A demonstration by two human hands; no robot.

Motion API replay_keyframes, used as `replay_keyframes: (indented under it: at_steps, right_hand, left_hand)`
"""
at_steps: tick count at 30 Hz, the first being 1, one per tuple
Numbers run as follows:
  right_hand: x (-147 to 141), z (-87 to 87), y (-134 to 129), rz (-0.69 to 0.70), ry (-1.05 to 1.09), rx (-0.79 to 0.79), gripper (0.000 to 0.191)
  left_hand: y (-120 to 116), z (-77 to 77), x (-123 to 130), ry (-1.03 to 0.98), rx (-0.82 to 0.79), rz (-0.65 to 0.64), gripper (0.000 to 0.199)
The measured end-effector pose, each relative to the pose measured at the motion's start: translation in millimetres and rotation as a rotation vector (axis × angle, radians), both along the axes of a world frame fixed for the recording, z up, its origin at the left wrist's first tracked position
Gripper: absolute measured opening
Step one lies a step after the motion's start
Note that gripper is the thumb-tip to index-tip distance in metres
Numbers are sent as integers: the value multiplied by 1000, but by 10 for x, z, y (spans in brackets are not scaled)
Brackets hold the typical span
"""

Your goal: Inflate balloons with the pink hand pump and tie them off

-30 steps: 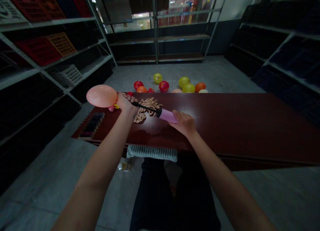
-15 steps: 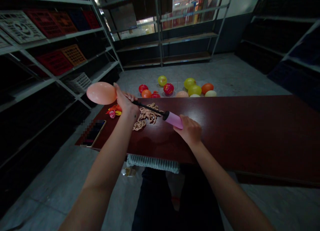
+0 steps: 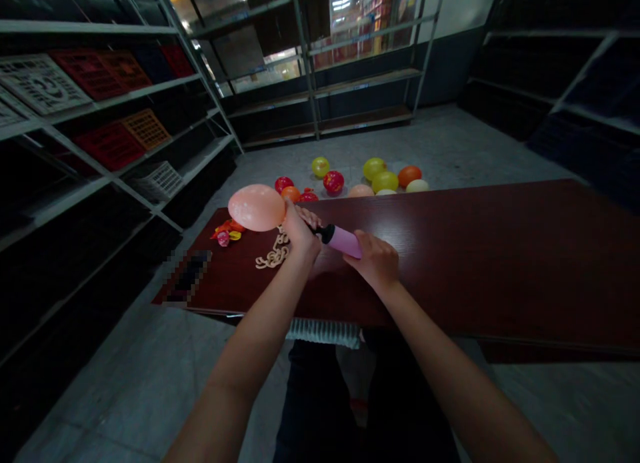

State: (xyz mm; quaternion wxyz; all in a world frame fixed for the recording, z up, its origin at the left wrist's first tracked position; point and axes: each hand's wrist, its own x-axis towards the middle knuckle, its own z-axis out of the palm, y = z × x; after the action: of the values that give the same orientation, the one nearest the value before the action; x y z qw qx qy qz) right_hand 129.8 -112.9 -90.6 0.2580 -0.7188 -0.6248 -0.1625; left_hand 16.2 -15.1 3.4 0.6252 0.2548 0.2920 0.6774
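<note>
A partly inflated peach balloon [image 3: 257,207] juts out left of my left hand [image 3: 301,228]. That hand is closed around the balloon's neck and the black end of a hand balloon pump [image 3: 345,241]; my fingers hide the joint between them. Around the pump's pink barrel my right hand [image 3: 377,261] is wrapped. Only a short stretch of black shows between the barrel and my left hand. Beneath my left wrist lies a pile of tan curled loops [image 3: 274,255], partly covered. Farther left on the dark red table [image 3: 465,263] are small red and yellow uninflated balloons [image 3: 231,231] and a pink wrapped thing [image 3: 223,239].
Several inflated balloons [image 3: 385,181] in yellow, red, orange and pale colours rest on the floor beyond the table. A pixelated phone-like object [image 3: 189,276] lies at the table's left end. Shelves with crates [image 3: 145,129] stand left; more racks [image 3: 365,83] stand behind.
My left hand has come rightward toward my right hand, bringing the balloon with it. The pump's long black rod has slid into the barrel. The balloon looks slightly bigger.
</note>
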Motion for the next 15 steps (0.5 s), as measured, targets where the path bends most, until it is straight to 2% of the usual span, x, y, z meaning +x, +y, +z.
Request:
replay_keyframes:
  at_steps: [4,7,11,15]
  right_hand:
    - [-61,36,0,109,-81,-68,37]
    - [-84,40,-11,171,-115,-92,38]
    - [-80,30,-29,196,-138,-60,39]
    - [-79,37,-44,212,-159,-55,37]
  left_hand:
    - [50,-111,-304,-89,-184,85,59]
    - [25,-123,-475,-137,-232,124,55]
    - [22,-22,-691,-151,-233,156,53]
    - [83,122,-1032,-144,-212,179,51]
